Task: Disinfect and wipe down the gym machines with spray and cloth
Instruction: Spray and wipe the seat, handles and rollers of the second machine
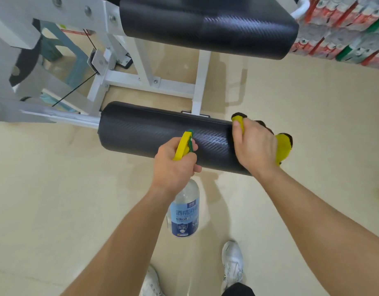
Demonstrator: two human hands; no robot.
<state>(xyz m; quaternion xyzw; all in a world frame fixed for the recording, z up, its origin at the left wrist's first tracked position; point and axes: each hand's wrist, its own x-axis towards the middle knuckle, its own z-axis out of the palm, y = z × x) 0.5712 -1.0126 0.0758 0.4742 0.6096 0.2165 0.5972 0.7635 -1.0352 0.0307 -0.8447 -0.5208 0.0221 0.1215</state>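
Black roller pad (163, 135) — left hand (173, 165) clamped round spray bottle (185, 212) at its near edge, right hand (255, 146) gripping yellow cloth (282, 148) over its right end — open floor (312, 124) beyond.

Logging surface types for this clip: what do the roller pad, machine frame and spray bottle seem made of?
Roller pad: likely vinyl or faux leather, black, carbon-weave texture with slight sheen. Machine frame: white painted metal, judging by bolted square tubes. Spray bottle: clear plastic, probably; see-through body, blue printed label.
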